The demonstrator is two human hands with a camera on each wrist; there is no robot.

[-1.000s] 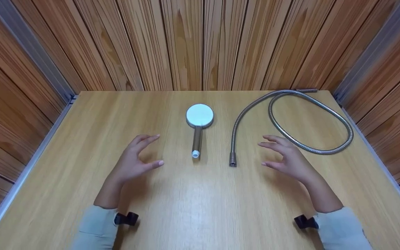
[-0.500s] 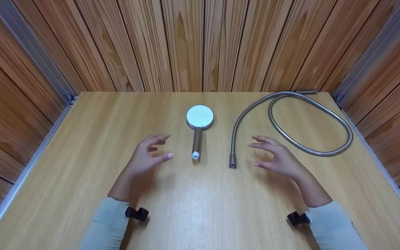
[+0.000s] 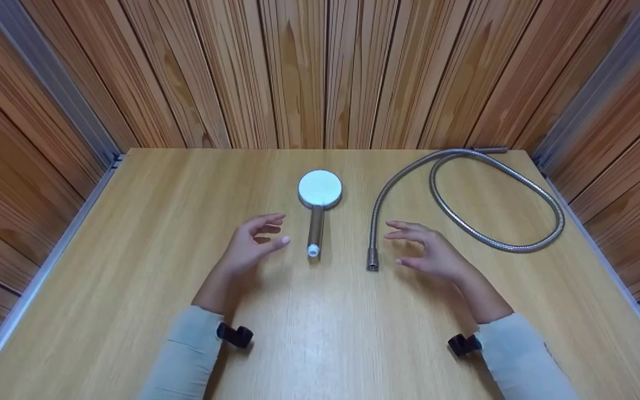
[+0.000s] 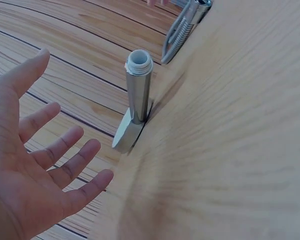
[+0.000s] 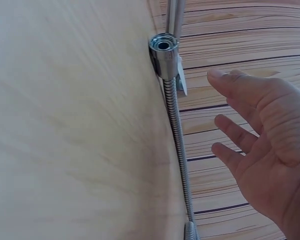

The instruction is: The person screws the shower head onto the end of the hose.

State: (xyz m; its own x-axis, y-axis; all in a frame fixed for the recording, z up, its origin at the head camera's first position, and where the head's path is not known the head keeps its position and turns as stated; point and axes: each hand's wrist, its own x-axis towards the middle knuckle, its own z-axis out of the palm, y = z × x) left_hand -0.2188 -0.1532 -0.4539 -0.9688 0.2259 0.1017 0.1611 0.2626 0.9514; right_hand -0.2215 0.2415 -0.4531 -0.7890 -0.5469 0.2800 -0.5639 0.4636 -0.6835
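Observation:
A handheld shower head [image 3: 320,190] lies on the table with its white round face up and its handle toward me. In the left wrist view its white threaded end [image 4: 140,61] shows plainly. Just left of the handle is my left hand [image 3: 250,244], fingers relaxed and spread, holding nothing. A metal shower hose [image 3: 526,246] lies looped on the right, one conical end fitting [image 3: 373,260] pointing toward me. My right hand [image 3: 428,251] hovers right beside that fitting, thumb and fingers apart with nothing between them. From the right wrist, the hollow fitting [image 5: 164,55] is seen end-on.
The wooden table [image 3: 309,344] has wood-plank walls [image 3: 298,72] behind it and on both sides. The hose's other end [image 3: 491,150] lies near the back right edge. Each sleeve cuff carries a small black wrist camera [image 3: 235,335].
Both hands have moved inward, the left one toward the shower head's handle and the right one toward the hose's near end. The shower head and hose stay where they were.

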